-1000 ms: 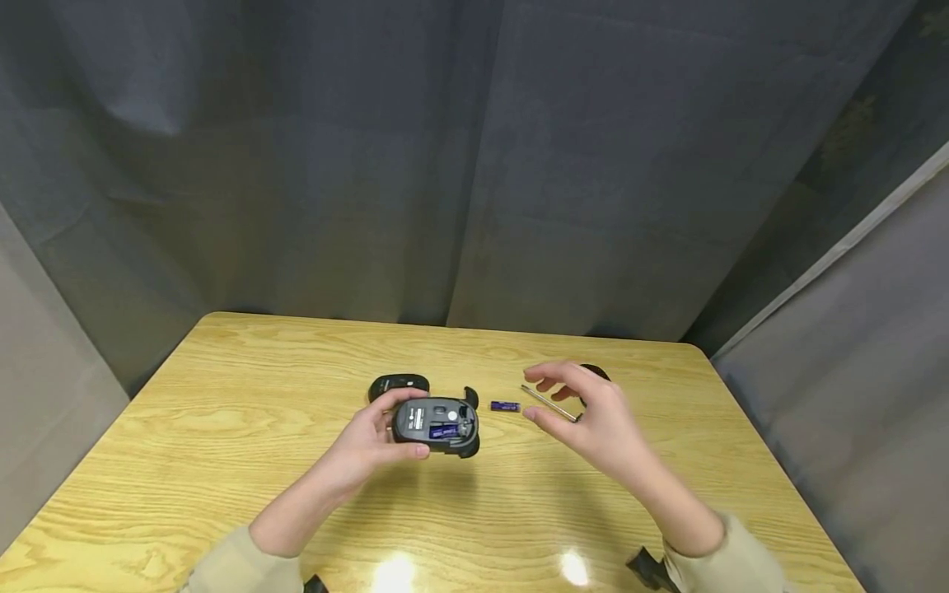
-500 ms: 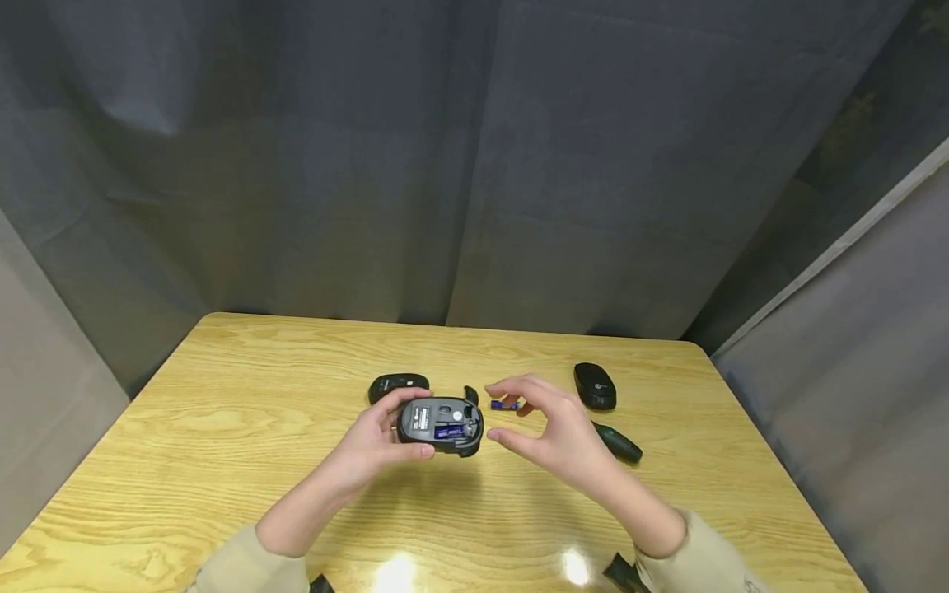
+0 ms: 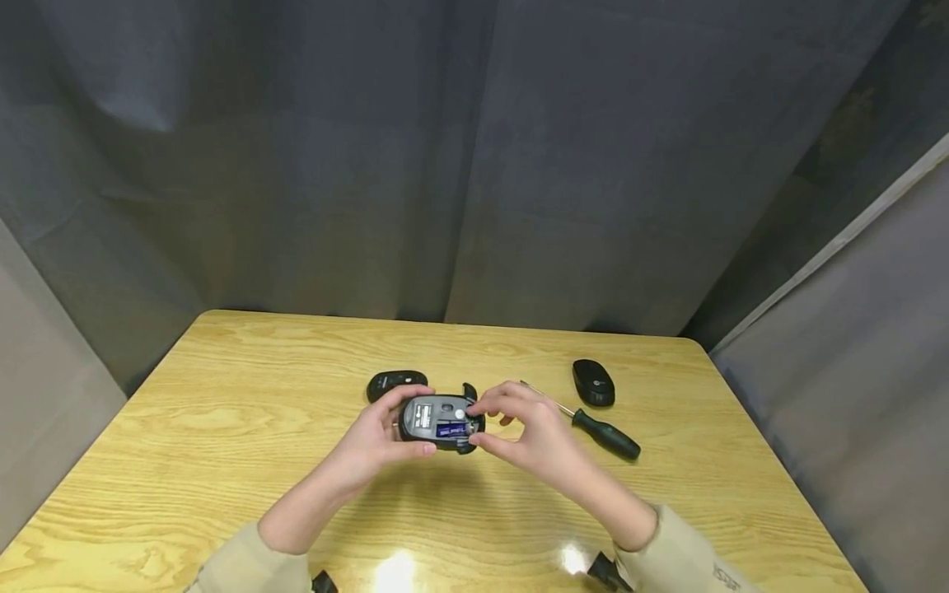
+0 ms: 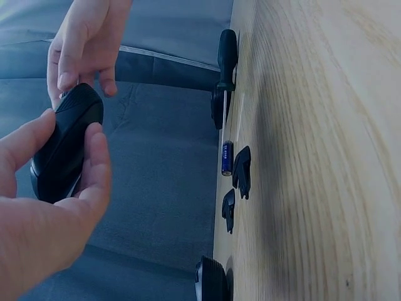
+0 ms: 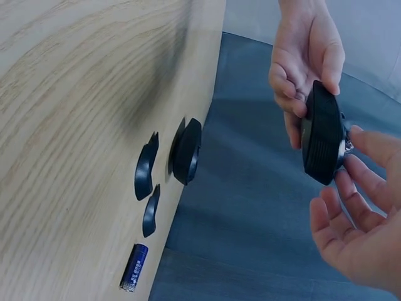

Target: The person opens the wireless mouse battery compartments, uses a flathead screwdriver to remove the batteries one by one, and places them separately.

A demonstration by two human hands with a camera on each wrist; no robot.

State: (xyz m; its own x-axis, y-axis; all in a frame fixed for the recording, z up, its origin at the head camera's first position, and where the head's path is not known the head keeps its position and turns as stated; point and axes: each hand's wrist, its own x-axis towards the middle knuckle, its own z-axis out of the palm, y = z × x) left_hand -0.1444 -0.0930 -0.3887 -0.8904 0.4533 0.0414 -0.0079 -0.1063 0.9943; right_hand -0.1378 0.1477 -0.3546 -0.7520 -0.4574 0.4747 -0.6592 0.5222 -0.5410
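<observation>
My left hand (image 3: pixel 362 445) grips a black computer mouse (image 3: pixel 426 417) with its underside up, held above the table. Its battery compartment is uncovered, and a blue battery (image 3: pixel 451 430) sits in it. The thumb and forefinger of my right hand (image 3: pixel 530 432) meet at the mouse's right end. In the right wrist view they pinch a shiny metal battery end (image 5: pixel 348 146), while the other fingers are loosely bent. Two curved black plastic pieces, one larger (image 5: pixel 146 168) and one smaller (image 5: pixel 150 213), lie on the table near the mouse.
Another blue battery (image 5: pixel 133 268) lies loose on the wooden table (image 3: pixel 259 395). A screwdriver with a dark green handle (image 3: pixel 606 434) lies to the right. One black mouse (image 3: pixel 594 383) stands behind it; another (image 3: pixel 396 382) is beyond my left hand. A grey curtain hangs behind.
My right hand has come left from above the screwdriver to the battery end of the mouse, so the whole screwdriver shows. My left hand has hardly moved and still holds the mouse.
</observation>
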